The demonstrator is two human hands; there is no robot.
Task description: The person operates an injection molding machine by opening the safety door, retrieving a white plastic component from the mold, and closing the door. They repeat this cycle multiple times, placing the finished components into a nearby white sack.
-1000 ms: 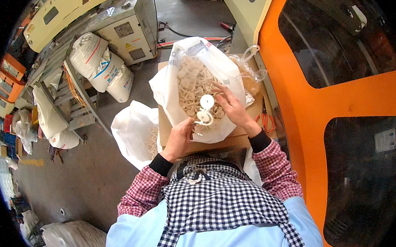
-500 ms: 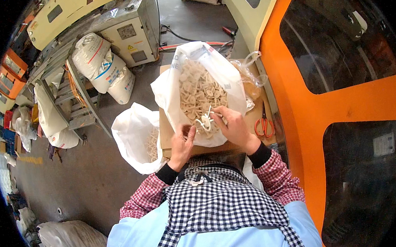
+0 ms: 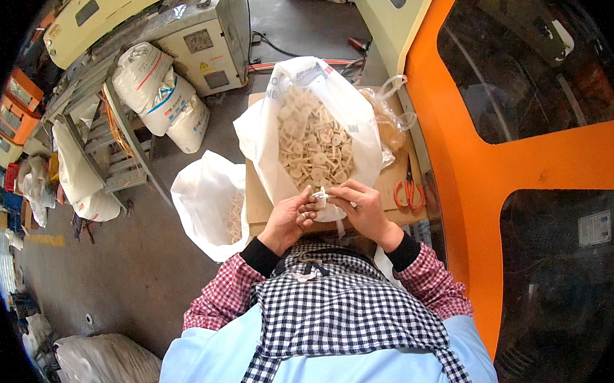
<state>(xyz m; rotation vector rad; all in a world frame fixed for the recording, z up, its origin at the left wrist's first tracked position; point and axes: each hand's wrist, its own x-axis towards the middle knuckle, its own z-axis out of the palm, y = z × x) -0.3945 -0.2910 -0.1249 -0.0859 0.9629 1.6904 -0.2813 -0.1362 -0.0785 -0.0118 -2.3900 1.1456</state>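
Observation:
Both hands meet at the near edge of a large white bag (image 3: 257,145) full of cream plastic parts (image 3: 314,137) with round discs and stems. A small white plastic piece (image 3: 321,196) is pinched between my left hand (image 3: 291,217) and my right hand (image 3: 362,209). The fingers of both hands are closed on it, and they hide part of its shape. To the left stands a smaller white bag (image 3: 198,213) holding thin pale pieces (image 3: 235,218). Red-handled scissors (image 3: 408,193) lie to the right of my right hand.
Under the large bag is a brown cardboard surface (image 3: 257,206). A clear plastic bag (image 3: 387,122) lies beside it. An orange machine (image 3: 456,181) walls off the right side. Stacked white sacks (image 3: 161,95) and a metal step ladder (image 3: 130,150) stand at the left.
My hands have come closer together over the bag's near edge. The looped white piece, held mainly in my right hand before, is now between the fingertips of both hands.

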